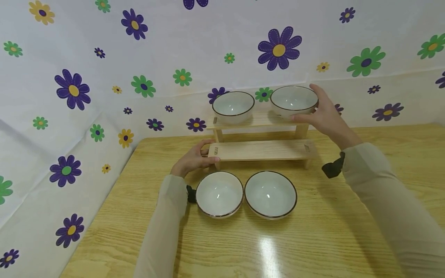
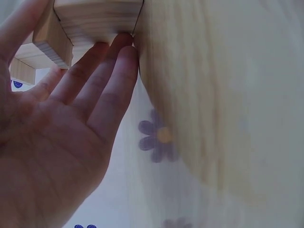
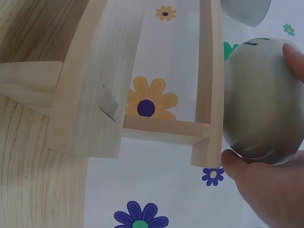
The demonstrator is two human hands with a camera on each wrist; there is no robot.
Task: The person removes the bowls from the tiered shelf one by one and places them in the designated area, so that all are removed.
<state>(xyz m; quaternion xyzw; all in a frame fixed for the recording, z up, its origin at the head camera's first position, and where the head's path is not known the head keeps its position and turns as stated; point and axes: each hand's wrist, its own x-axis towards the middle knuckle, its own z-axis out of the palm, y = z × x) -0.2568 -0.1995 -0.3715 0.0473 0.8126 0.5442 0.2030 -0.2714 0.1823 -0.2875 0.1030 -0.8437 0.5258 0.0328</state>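
Note:
A light wooden two-tier stand point(image 1: 260, 150) rises at the back of the table. My left hand point(image 1: 192, 158) holds the left end of its lower shelf, thumb at the front edge; in the left wrist view the fingers point(image 2: 111, 95) reach against the wood. On the right part of the upper shelf, a white dark-rimmed bowl point(image 1: 293, 98) is gripped by my right hand point(image 1: 328, 116), thumb in front and fingers round the far side. The right wrist view shows this bowl's outer wall point(image 3: 263, 99) against the shelf edge. A matching bowl point(image 1: 233, 104) sits on the upper shelf's left.
Two more white bowls stand side by side on the wooden table point(image 1: 139, 231) before the stand: a left one point(image 1: 219, 195) close to my left wrist and a right one point(image 1: 270, 195). Behind the table hangs a white flower-print cloth point(image 1: 208, 42), which also covers the left side.

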